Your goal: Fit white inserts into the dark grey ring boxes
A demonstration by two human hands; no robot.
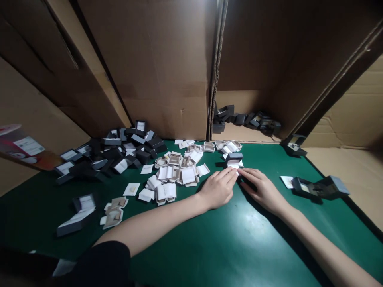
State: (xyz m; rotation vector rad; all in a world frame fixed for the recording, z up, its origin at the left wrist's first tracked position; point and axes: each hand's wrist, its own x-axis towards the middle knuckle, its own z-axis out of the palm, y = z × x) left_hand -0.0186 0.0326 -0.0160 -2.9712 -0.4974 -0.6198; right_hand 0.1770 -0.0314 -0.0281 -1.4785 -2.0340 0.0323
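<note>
Both my hands meet at a small open dark box (234, 159) with a white insert, on the green table top (227, 243). My left hand (220, 187) lies with its fingers together, the tips pressing on the box's near white edge. My right hand (261, 186) reaches in from the right, its fingertips pinching the same white edge. A heap of white and tan card inserts (176, 171) lies just left of my left hand.
A pile of dark small boxes (119, 149) covers the left back of the table. More dark boxes (248, 119) sit inside a cardboard carton at the back. An open dark box (320, 186) lies at the right. Cardboard walls (155, 71) stand all around.
</note>
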